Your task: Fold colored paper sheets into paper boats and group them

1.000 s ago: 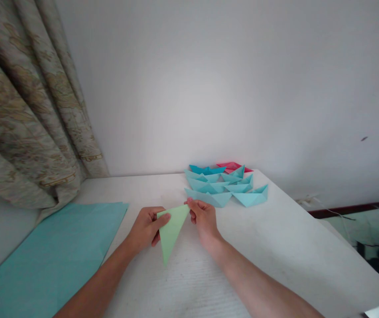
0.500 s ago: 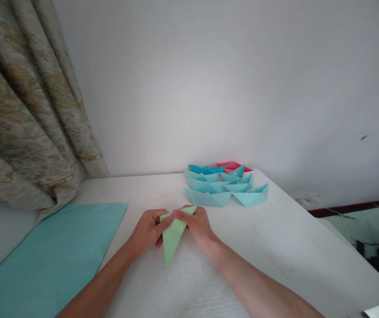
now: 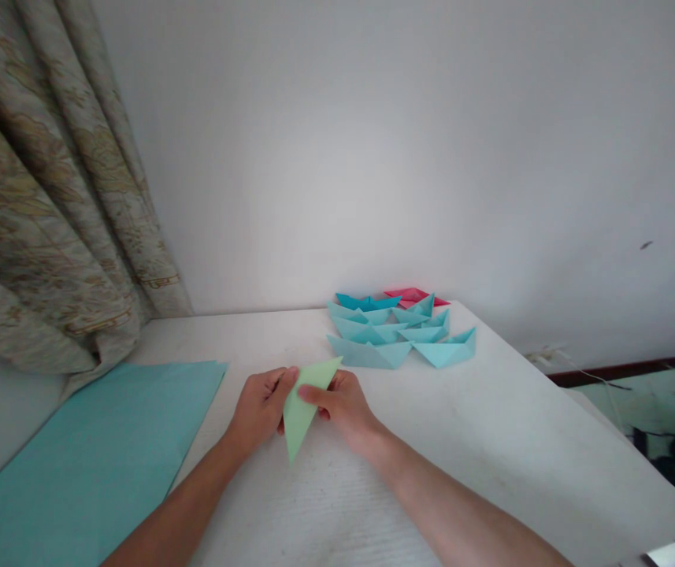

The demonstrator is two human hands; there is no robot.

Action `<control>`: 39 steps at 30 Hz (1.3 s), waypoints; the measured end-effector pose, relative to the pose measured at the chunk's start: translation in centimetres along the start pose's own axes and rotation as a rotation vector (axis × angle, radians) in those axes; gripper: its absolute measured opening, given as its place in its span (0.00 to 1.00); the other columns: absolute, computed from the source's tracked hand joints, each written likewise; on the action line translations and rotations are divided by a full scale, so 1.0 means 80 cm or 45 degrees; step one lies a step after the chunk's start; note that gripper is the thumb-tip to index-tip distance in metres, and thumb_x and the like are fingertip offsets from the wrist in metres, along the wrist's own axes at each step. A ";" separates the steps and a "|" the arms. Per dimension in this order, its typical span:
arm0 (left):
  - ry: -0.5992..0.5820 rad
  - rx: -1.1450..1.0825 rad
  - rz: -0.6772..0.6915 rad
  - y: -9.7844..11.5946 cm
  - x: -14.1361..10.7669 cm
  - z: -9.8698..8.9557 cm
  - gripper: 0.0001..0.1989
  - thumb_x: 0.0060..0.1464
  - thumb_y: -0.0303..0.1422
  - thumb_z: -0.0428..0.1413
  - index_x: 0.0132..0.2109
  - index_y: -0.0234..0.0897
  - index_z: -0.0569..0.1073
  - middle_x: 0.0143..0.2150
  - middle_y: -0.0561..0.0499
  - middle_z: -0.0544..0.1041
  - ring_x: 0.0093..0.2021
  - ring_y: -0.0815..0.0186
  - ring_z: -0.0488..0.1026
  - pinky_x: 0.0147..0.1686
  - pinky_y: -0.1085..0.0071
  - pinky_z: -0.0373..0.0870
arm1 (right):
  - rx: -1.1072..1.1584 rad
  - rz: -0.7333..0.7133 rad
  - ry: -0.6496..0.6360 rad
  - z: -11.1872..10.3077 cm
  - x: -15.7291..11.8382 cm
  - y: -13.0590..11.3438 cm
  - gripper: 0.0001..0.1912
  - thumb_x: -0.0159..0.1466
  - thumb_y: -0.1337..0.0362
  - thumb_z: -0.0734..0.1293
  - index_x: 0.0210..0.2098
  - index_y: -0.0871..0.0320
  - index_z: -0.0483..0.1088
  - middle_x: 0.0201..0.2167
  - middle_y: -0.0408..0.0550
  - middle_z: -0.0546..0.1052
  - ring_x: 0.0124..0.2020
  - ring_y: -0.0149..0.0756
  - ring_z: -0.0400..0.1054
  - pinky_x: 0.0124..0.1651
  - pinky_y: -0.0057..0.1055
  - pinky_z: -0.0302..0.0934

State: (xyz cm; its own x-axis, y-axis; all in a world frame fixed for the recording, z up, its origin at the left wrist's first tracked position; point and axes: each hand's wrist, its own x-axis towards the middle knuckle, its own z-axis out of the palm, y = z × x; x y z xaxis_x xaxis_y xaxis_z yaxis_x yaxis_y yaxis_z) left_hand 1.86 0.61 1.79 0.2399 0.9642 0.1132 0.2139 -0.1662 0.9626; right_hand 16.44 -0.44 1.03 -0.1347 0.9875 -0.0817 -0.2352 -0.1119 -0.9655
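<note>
A folded light green paper (image 3: 305,407) is held above the middle of the white table, with one point toward the upper right and another pointing down. My left hand (image 3: 262,405) pinches its left edge, thumb on top. My right hand (image 3: 342,402) grips it from the right, its thumb lying across the front face and its other fingers partly hidden behind. Beyond my hands, several folded light blue paper boats (image 3: 372,354) stand in rows, along with a darker blue boat (image 3: 369,302) and a red one (image 3: 413,296).
Large light blue sheets (image 3: 94,449) lie on the table (image 3: 461,441) at the left, below a patterned curtain (image 3: 59,189). A white wall (image 3: 343,157) rises behind the table. A small pale object (image 3: 671,555) sits at the bottom right corner.
The green paper has turned and moved slightly up and left, and its outline is now a narrow diamond. My right thumb has shifted left and down across it.
</note>
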 end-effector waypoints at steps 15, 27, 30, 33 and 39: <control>-0.030 -0.521 -0.173 -0.008 0.016 -0.005 0.18 0.52 0.46 0.55 0.28 0.33 0.71 0.17 0.54 0.69 0.12 0.74 0.59 0.11 0.78 0.52 | 0.085 -0.112 0.127 -0.004 0.001 -0.006 0.12 0.52 0.57 0.71 0.23 0.61 0.71 0.18 0.41 0.69 0.15 0.24 0.54 0.15 0.23 0.48; -0.110 -0.869 -0.385 -0.002 0.015 -0.006 0.16 0.49 0.41 0.59 0.36 0.29 0.75 0.20 0.51 0.74 0.14 0.71 0.63 0.17 0.74 0.61 | 0.177 -0.067 -0.032 -0.004 -0.002 -0.006 0.16 0.51 0.54 0.72 0.22 0.61 0.69 0.17 0.41 0.68 0.17 0.24 0.55 0.16 0.22 0.47; -0.163 -0.929 -0.402 0.001 0.014 -0.007 0.16 0.51 0.39 0.57 0.38 0.27 0.76 0.24 0.46 0.77 0.16 0.68 0.68 0.18 0.73 0.62 | 0.164 -0.060 -0.051 -0.003 -0.003 -0.008 0.16 0.51 0.53 0.72 0.21 0.60 0.69 0.17 0.41 0.69 0.17 0.24 0.55 0.16 0.22 0.47; -0.192 -0.994 -0.441 0.005 0.013 -0.007 0.16 0.52 0.37 0.56 0.39 0.26 0.76 0.28 0.43 0.79 0.23 0.62 0.74 0.22 0.71 0.66 | 0.130 -0.074 -0.035 -0.002 -0.003 -0.008 0.17 0.50 0.53 0.72 0.22 0.60 0.69 0.18 0.42 0.70 0.16 0.24 0.55 0.17 0.23 0.47; -0.200 -1.035 -0.439 0.006 0.013 -0.007 0.16 0.53 0.37 0.54 0.37 0.26 0.76 0.27 0.42 0.78 0.26 0.60 0.74 0.24 0.69 0.67 | 0.122 -0.081 -0.051 -0.003 -0.003 -0.008 0.15 0.51 0.55 0.71 0.22 0.61 0.70 0.19 0.43 0.72 0.16 0.24 0.55 0.16 0.22 0.47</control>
State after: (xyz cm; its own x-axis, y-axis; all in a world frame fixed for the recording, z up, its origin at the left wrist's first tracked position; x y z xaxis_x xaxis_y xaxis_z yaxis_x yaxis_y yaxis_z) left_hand 1.69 1.67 2.49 0.4262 0.8839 -0.1923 -0.4240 0.3830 0.8207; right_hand 16.85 -0.60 1.63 -0.1547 0.9879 -0.0093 -0.3354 -0.0613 -0.9401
